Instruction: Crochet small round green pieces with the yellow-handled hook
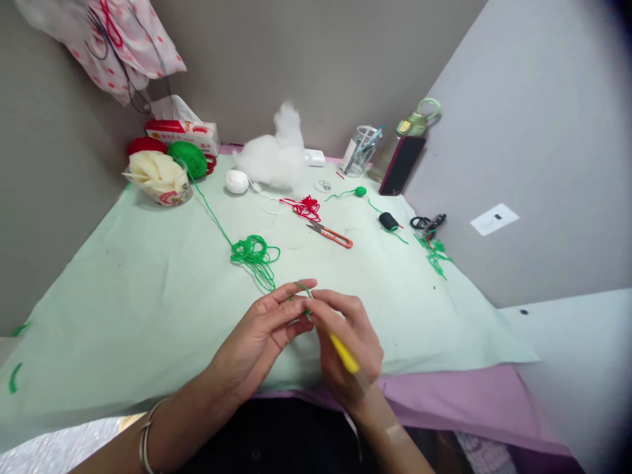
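Hands hold green yarn, snips and red tangle beyond.

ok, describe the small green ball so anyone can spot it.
Find the clear jar, back right on the pale cloth. Just in front lies the small green ball, a green strand trailing left. The nearby roll is black; the far bigger green yarn ball sits by the tissue box.

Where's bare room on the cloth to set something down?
Left: broad patch between the tub, green yarn tangle and left hand.
Right: patch between the right hand, scissors and green scraps, bar small specks.
Crowded: back, around the white stuffing.
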Action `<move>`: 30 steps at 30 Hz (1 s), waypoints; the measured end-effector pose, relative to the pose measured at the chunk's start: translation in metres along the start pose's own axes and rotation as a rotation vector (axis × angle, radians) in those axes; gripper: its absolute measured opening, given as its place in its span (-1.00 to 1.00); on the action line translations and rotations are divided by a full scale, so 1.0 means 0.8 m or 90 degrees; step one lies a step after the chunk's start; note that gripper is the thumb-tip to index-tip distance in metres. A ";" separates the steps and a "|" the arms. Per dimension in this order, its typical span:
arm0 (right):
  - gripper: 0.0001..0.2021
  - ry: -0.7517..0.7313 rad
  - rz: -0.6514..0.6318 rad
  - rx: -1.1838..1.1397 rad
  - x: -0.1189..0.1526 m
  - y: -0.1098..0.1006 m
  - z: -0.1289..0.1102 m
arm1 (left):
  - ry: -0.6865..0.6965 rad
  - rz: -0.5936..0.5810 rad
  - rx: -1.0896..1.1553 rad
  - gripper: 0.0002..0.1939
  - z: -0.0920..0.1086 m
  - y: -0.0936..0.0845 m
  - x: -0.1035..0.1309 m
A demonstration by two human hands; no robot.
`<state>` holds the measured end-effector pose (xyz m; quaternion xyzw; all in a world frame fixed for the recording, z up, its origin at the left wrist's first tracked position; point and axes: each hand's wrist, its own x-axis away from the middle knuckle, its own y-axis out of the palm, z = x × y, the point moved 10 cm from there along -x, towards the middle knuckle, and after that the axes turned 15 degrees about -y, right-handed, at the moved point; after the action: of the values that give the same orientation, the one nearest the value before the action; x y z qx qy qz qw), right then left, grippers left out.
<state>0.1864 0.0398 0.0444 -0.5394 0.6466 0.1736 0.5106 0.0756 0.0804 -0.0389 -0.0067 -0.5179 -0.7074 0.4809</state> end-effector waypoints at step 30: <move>-0.83 0.338 0.163 -0.448 0.017 0.016 0.063 | 0.007 0.001 -0.051 -0.56 0.008 0.005 0.010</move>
<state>0.2002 0.0765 0.0075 -0.6217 0.7182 0.3001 0.0870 0.0712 0.0798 -0.0288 -0.0229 -0.4866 -0.7272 0.4836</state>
